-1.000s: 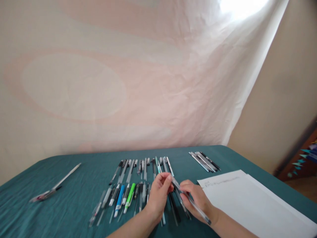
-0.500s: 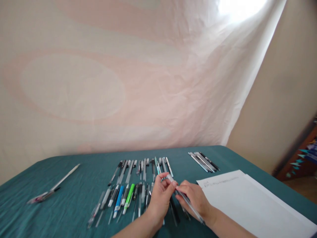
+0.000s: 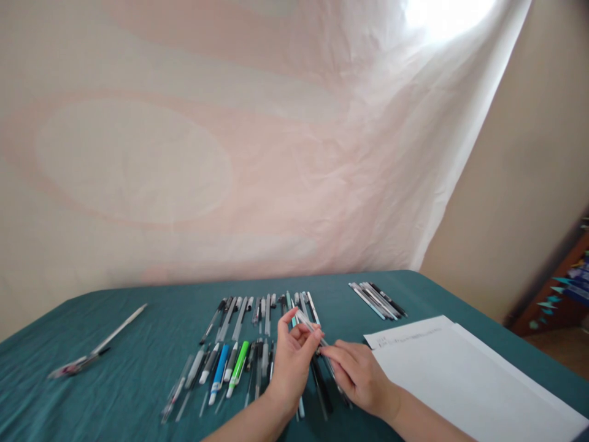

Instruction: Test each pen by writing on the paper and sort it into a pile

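Note:
My left hand (image 3: pixel 294 359) is closed around a clear, slim pen (image 3: pixel 304 320), its fingers curled and thumb pressed on the barrel. The pen tilts, with its upper end pointing up and left past the fingers. My right hand (image 3: pixel 363 376) pinches near the pen's lower end, thumb and forefinger close together; its fingertips hide part of that end. Beneath the hands lie dark and clear pens (image 3: pixel 321 387) on the green cloth. Just left of my left hand are a lime-green marker (image 3: pixel 238 368) and a blue marker (image 3: pixel 219 374).
A back row of pens (image 3: pixel 242 319) lies behind the hands. A small group of pens (image 3: pixel 377 301) sits at the back right, beside white paper sheets (image 3: pixel 464 374) with writing along the top. Several loose pens (image 3: pixel 99 347) lie far left on the green tablecloth (image 3: pixel 151 344).
Both hands have shifted slightly left with the pen. My right hand's fingers have moved along the pen, and its lower end no longer sticks out across the right palm.

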Available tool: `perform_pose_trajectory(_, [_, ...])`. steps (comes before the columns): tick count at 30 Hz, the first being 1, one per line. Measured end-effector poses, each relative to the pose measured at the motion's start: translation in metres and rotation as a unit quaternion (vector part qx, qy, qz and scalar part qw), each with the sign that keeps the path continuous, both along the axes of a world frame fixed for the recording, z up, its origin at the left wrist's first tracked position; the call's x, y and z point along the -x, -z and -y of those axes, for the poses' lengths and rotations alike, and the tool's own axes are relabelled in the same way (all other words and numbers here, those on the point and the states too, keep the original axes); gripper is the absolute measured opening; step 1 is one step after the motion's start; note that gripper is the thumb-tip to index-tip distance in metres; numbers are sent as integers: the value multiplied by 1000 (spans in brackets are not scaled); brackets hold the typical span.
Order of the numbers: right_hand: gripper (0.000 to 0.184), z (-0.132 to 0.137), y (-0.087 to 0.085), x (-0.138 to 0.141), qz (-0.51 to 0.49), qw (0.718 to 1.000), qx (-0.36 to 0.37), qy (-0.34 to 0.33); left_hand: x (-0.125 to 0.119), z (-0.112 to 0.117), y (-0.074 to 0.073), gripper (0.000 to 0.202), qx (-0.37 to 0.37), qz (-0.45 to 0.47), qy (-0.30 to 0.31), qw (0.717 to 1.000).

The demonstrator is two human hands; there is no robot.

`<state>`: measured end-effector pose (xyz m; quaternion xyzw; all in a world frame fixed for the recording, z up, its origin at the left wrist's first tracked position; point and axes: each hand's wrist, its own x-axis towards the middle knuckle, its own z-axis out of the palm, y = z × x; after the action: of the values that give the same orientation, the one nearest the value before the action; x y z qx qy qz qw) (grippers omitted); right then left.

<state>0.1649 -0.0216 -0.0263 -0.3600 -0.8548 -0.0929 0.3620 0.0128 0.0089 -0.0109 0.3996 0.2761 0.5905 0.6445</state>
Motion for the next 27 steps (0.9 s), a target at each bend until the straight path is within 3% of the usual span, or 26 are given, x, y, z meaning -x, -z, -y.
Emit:
perform_pose_trajectory(4, [24,-1,1,0,29,999,20,-10,0,3,-2,69,-14,4,38,999])
perform_pose_trajectory(20, [23,-2,4,-1,43,999,3,-2,2,3,-7,61,-20,4,37,999])
perform_pose_trajectory(27, [25,-1,0,3,31,998,50,-3,1,0,-1,62,-15,5,32,999])
